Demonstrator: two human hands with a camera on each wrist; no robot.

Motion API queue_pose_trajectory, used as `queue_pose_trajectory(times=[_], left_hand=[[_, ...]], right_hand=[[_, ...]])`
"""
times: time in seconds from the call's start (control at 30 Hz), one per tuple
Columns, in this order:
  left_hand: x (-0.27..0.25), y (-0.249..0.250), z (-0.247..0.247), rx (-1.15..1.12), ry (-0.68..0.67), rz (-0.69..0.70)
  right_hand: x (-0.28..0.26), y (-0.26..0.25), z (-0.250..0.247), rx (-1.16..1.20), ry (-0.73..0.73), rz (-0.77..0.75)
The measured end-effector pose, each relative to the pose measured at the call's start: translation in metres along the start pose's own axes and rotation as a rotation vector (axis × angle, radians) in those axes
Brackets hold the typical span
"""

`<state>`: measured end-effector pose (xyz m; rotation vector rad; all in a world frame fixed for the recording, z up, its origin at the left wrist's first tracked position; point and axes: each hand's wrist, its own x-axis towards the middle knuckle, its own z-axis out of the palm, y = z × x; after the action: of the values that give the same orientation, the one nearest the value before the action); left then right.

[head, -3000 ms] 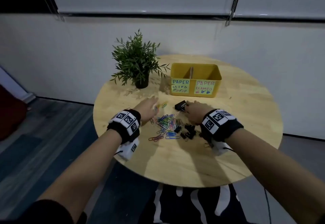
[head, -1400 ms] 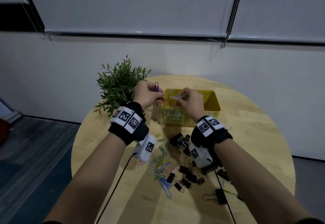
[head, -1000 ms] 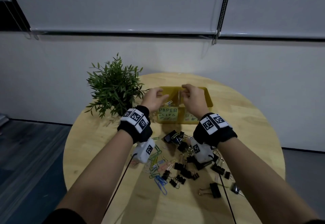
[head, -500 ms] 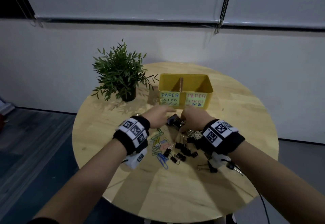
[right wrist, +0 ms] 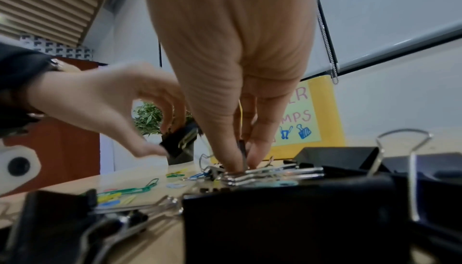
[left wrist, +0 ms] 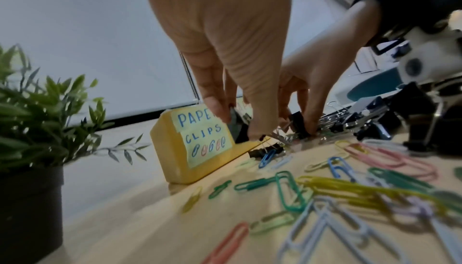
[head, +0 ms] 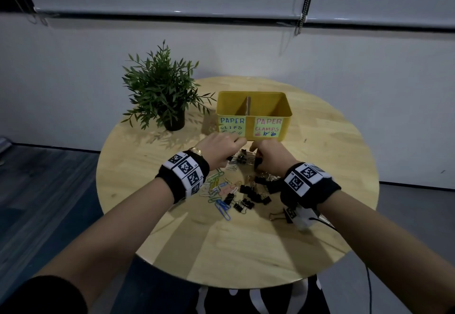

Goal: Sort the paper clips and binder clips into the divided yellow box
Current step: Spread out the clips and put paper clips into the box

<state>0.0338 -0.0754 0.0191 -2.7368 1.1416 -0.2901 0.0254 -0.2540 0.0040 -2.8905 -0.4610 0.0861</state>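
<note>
The yellow box [head: 285,114] stands at the table's far side, split by a divider and labelled for paper clips on the left and clamps on the right. Just in front of it my left hand [head: 237,145] pinches a black binder clip [right wrist: 178,142] lifted slightly off the table. My right hand [head: 256,153] points straight down and pinches another black binder clip [right wrist: 241,148] that stands on the table. Coloured paper clips [head: 216,189] lie scattered under my left wrist. More black binder clips [head: 248,196] lie between my forearms.
A potted green plant [head: 162,92] stands left of the box. The round wooden table [head: 246,252] ends close to my body, and a white wall rises right behind it. A large binder clip [head: 279,215] lies under my right wrist.
Both hands came back from above the box down to the pile in front of it. Each now pinches a black binder clip.
</note>
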Motion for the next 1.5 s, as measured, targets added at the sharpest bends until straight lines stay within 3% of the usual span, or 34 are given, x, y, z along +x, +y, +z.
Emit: queue_pose_trajectory(times=[0.1,0.2,0.37,0.47,0.53,0.67,0.8,1.0,1.07,1.17,1.3,1.5], left_hand=[[-0.005,-0.004,0.002,0.085,0.233,0.145],[-0.008,-0.01,0.006,0.238,0.301,0.215],[-0.015,-0.028,0.008,0.253,0.186,0.06],[-0.024,-0.034,0.009,0.173,0.06,-0.055],[-0.031,-0.037,0.011,0.044,0.054,-0.16],[-0.038,-0.047,0.021,-0.252,0.052,-0.474],[-0.034,-0.053,0.037,-0.302,-0.044,-0.527],[-0.03,-0.058,0.049,-0.199,-0.366,-0.568],[-0.033,-0.052,0.043,-0.154,-0.399,-0.557],[-0.039,-0.032,0.025,-0.21,-0.393,-0.408],[-0.044,-0.006,0.016,-0.338,-0.65,-0.21],[-0.053,0.022,0.01,-0.418,-0.716,-0.133]], right_hand=[[0.003,0.001,-0.002,0.02,0.045,0.004],[0.005,-0.001,-0.004,0.028,0.067,-0.011],[0.008,-0.003,-0.005,-0.094,-0.02,-0.039],[0.005,-0.007,0.001,-0.167,-0.218,-0.134],[0.001,-0.011,0.004,-0.265,-0.337,-0.171],[-0.002,-0.009,0.0,-0.379,-0.361,-0.082],[0.007,-0.015,-0.002,-0.336,-0.366,-0.032],[0.006,-0.045,0.005,-0.443,-0.492,-0.182],[-0.006,-0.051,0.004,-0.452,-0.494,-0.235],[-0.035,-0.044,0.0,-0.363,-0.49,-0.235],[-0.068,-0.022,0.006,-0.391,-0.536,-0.217],[-0.052,0.007,0.008,-0.42,-0.4,-0.094]])
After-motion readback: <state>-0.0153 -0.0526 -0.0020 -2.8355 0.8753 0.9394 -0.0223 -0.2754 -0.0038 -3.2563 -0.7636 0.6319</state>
